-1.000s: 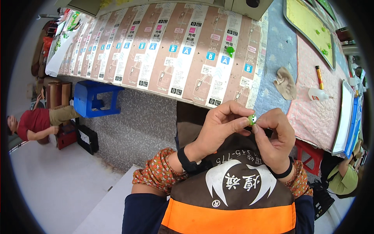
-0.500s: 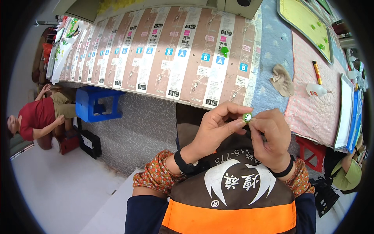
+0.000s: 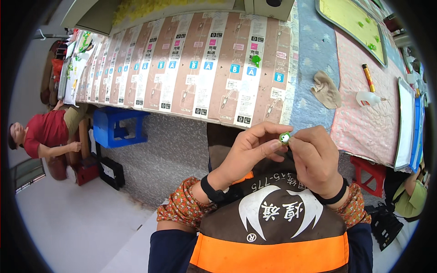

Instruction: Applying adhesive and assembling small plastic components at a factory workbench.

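Note:
Above my apron front, near the table's edge, my left hand [image 3: 253,149] pinches a small green and white figure [image 3: 285,138] between thumb and fingertips. It looks round, with dark spots on its white face; finer detail is too small to read. Close against its right side is my right hand [image 3: 316,160], with thumb and forefinger pressed together. Whether those fingertips grip the figure or some tiny part cannot be made out. A small green piece [image 3: 256,60] lies by itself on the printed cardboard table cover [image 3: 182,82], beyond my left hand.
Right of the cardboard, a beige rag [image 3: 326,90] lies on blue cloth. On pink cloth are a glue bottle [image 3: 367,98] and an orange-and-black tube [image 3: 368,78]. A yellow tray [image 3: 346,22] holds several green pieces. A blue stool [image 3: 118,127] and a person in red [image 3: 51,133] are leftward.
The figure has turned slightly between my fingers, and both hands stay close around it. The whole view has shifted a little. At the left, the person in red has lowered an arm.

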